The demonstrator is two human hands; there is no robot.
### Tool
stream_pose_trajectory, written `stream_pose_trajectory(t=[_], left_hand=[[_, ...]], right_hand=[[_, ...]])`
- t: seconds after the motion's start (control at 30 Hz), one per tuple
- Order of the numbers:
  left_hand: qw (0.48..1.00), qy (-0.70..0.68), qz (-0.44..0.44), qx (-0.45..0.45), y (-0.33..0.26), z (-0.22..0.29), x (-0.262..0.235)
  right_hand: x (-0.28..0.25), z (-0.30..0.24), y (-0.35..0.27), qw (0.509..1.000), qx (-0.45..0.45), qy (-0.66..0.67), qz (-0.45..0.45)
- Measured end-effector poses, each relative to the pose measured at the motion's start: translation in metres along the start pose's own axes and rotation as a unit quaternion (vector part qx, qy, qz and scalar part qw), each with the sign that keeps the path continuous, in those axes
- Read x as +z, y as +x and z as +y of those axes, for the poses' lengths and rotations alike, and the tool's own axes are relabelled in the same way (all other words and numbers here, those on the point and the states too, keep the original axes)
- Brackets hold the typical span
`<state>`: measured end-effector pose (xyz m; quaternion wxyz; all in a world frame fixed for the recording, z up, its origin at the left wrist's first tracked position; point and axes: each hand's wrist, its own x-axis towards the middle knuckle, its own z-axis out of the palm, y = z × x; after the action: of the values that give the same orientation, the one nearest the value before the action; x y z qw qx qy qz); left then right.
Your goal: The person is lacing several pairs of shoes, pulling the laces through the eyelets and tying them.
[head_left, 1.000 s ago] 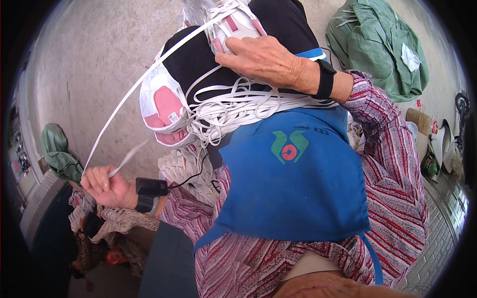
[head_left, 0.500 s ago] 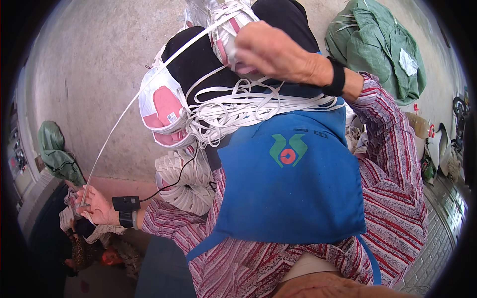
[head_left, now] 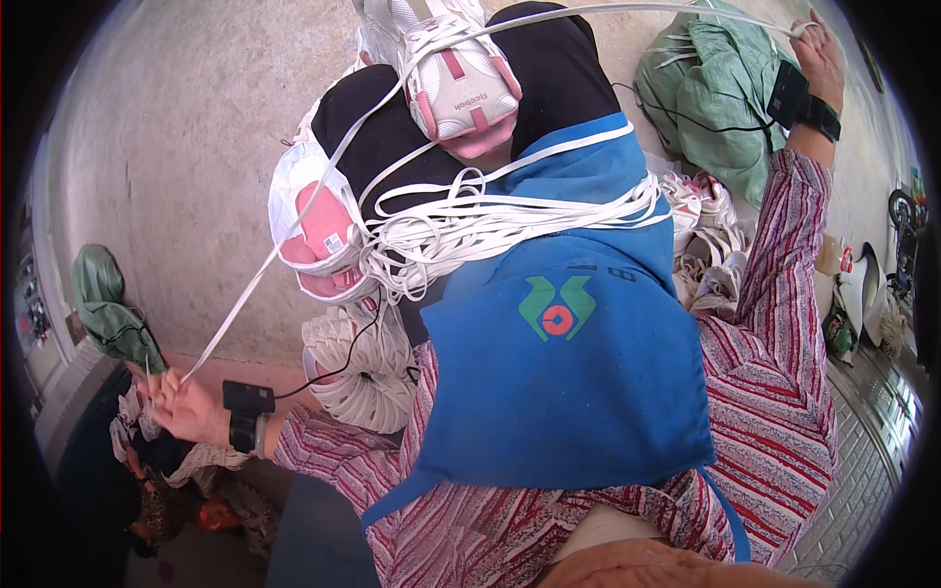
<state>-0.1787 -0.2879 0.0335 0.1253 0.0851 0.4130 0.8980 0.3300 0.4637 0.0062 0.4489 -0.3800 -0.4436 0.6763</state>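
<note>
A white-and-pink shoe (head_left: 463,88) stands between my knees, a white shoelace (head_left: 365,118) running out from it on both sides. My left hand (head_left: 186,404), far out at the left, is closed on one stretch of the lace. At the upper right my right hand (head_left: 819,59) pinches the other stretch, arm fully extended. Both stretches look fairly taut. Across my lap, over the blue apron (head_left: 578,392), lies a loose heap of white laces (head_left: 510,211). Another white shoe with a pink insole (head_left: 323,225) rests beside my left thigh.
A coiled bundle of pale laces (head_left: 363,367) sits by my left hip. Several shoes (head_left: 711,235) are piled at my right. A green sack (head_left: 706,98) stands at the upper right, a smaller green cloth bundle (head_left: 113,304) at the left. Another person (head_left: 167,490) is at lower left.
My right hand has swept from over the shoe out to the far upper right, drawing the lace along. The shoe is uncovered now. My left hand has barely moved.
</note>
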Motion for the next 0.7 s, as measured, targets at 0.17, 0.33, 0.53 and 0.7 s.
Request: stream_pose_trajectory(t=[0.17, 0.33, 0.53, 0.7], left_hand=[[0.922, 0.367, -0.093, -0.083, -0.016, -0.140, 0.124], [0.797, 0.523, -0.295, -0.071, -0.032, -0.280, 0.217], [0.675, 0.635, -0.373, -0.046, -0.028, -0.320, 0.233], [0.720, 0.579, -0.342, -0.171, -0.027, -0.309, 0.236]], right_hand=[[0.087, 0.030, -0.082, 0.977, -0.066, -0.174, -0.104], [0.186, 0.116, -0.135, 0.797, -0.283, -0.419, -0.332], [0.201, 0.160, -0.146, 0.730, -0.286, -0.489, -0.381], [0.202, 0.140, -0.140, 0.654, -0.353, -0.524, -0.416]])
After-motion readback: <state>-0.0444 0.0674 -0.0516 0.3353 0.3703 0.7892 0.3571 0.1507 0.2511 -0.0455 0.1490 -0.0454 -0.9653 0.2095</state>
